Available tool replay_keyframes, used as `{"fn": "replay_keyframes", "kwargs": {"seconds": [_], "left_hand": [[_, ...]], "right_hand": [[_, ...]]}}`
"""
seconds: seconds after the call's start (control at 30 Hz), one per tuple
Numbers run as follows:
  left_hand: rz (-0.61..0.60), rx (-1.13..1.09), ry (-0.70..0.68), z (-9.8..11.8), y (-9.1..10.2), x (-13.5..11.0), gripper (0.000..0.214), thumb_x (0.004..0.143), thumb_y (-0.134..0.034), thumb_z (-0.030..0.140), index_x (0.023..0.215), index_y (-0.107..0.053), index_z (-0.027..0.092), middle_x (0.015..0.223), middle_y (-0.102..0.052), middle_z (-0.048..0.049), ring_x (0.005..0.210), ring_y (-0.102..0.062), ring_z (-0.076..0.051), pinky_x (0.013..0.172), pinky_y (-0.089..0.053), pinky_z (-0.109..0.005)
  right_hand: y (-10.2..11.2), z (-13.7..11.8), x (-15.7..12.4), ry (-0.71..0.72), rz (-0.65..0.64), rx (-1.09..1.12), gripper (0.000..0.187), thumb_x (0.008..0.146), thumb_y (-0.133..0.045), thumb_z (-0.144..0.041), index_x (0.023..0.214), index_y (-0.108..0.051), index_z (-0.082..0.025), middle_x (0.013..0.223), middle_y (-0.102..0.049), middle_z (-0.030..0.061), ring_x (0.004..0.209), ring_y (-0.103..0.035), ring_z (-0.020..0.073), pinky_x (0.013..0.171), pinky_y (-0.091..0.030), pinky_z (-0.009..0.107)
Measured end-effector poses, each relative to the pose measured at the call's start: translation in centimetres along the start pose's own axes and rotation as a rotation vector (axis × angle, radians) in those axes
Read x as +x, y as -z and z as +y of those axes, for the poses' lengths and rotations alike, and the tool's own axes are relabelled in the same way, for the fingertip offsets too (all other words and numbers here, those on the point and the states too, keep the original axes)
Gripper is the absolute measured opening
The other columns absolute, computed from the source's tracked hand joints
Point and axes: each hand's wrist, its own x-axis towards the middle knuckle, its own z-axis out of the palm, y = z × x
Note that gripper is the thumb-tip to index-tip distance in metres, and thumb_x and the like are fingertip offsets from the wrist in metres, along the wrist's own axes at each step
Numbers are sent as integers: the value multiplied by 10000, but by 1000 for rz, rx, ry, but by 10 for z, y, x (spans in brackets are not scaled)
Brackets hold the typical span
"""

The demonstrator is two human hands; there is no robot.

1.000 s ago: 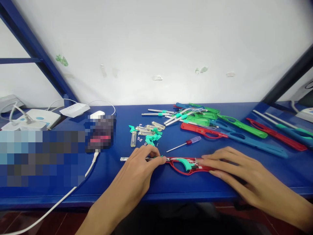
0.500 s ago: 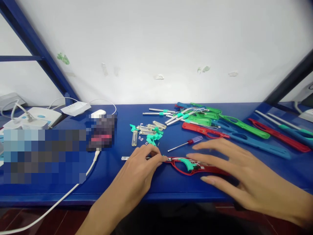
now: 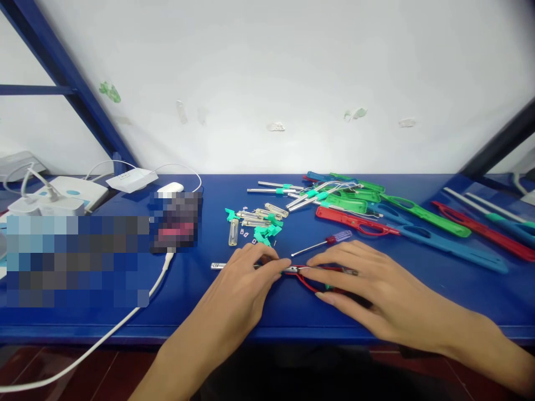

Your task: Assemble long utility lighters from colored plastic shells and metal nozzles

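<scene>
A red plastic lighter shell (image 3: pixel 307 281) lies near the front edge of the blue table (image 3: pixel 418 289), with a thin metal tube (image 3: pixel 219 265) sticking out to its left. My left hand (image 3: pixel 251 273) pinches the tube where it meets the shell. My right hand (image 3: pixel 355 278) lies over the shell with its fingers stretched flat, covering the teal trigger; its fingertips nearly touch those of my left hand. A small screwdriver (image 3: pixel 328 241) with a clear purple handle lies just behind my hands.
Behind lie small teal parts and clear tubes (image 3: pixel 259 223), metal tubes (image 3: pixel 271 188), and a heap of long green, red and blue shells (image 3: pixel 393 217). A white cable (image 3: pixel 125 320) runs off the front edge at left. White boxes (image 3: pixel 62 192) sit far left.
My right hand has slid left along the red shell, from its right end to over the trigger, and now meets my left hand. My left hand has stayed put on the tube.
</scene>
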Motion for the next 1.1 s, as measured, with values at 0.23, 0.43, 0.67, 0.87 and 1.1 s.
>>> {"fn": "replay_keyframes", "kwargs": {"seconds": [0.23, 0.43, 0.67, 0.87, 1.1], "left_hand": [[-6, -18, -32, 1, 3, 1, 425, 1006, -521, -23, 1280, -717, 236, 1166, -660, -62, 1067, -638, -219, 938, -564, -387], [14, -9, -37, 4, 3, 5, 425, 993, -517, -37, 1233, -745, 231, 1117, -673, -60, 1011, -655, -209, 893, -566, -350], [14, -9, -50, 1, 2, 2, 444, 1001, -493, -35, 1249, -737, 241, 1124, -659, -60, 1004, -636, -208, 883, -557, -339], [0, -25, -27, 2, 2, 3, 426, 989, -528, -42, 1233, -738, 237, 1123, -651, -54, 1012, -635, -205, 861, -554, -329], [13, -29, -39, 0, 1, 1, 482, 976, -508, -64, 1278, -737, 234, 1134, -643, -66, 1028, -644, -209, 867, -563, -341]], "right_hand": [[-4, 4, 3, -11, 63, 42, 266, 1097, -518, -211, 1304, -677, -262, 1221, -763, 10, 1089, -691, 202, 1069, -399, 408], [-1, 5, 25, 10, 97, 31, 174, 1050, -594, -197, 1125, -750, -205, 941, -789, 16, 801, -669, 209, 802, -466, 364], [-6, 5, 28, 15, 56, 26, 239, 1000, -627, -104, 1145, -775, -223, 1042, -812, 30, 864, -727, 232, 794, -509, 363], [-7, 7, 25, 29, 60, 35, 262, 1019, -575, -102, 1170, -770, -192, 1021, -803, 49, 853, -728, 231, 774, -533, 361], [-9, 6, 25, 64, 102, 2, 259, 1030, -552, -120, 1168, -765, -171, 978, -793, 54, 799, -716, 223, 729, -531, 354]]}}
